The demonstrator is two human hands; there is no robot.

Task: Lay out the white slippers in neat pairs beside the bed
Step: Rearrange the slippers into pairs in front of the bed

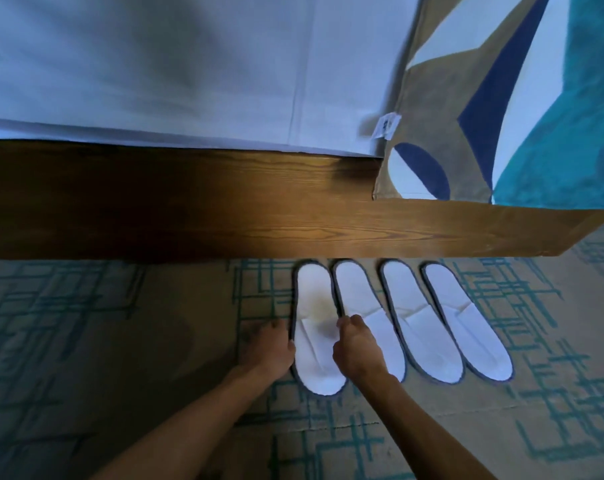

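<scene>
Several flat white slippers with grey trim lie side by side on the carpet, heels toward the bed's wooden base (293, 216). My left hand (269, 348) sits at the left edge of the leftmost slipper (316, 362), fingers curled against its rim. My right hand (357, 344) grips the same slipper's right edge with curled fingers and lies partly over the second slipper (356, 292). Two more slippers (411, 306) (456, 306) lie to the right, close together and slightly slanted. The leftmost slipper has a yellowish stain on its insole.
The white bed sheet (189, 81) hangs over the wooden base. A patterned bed runner (501, 116) in brown, blue and teal drapes at the right. Beige carpet (120, 341) with teal line pattern covers the floor on all sides of the row.
</scene>
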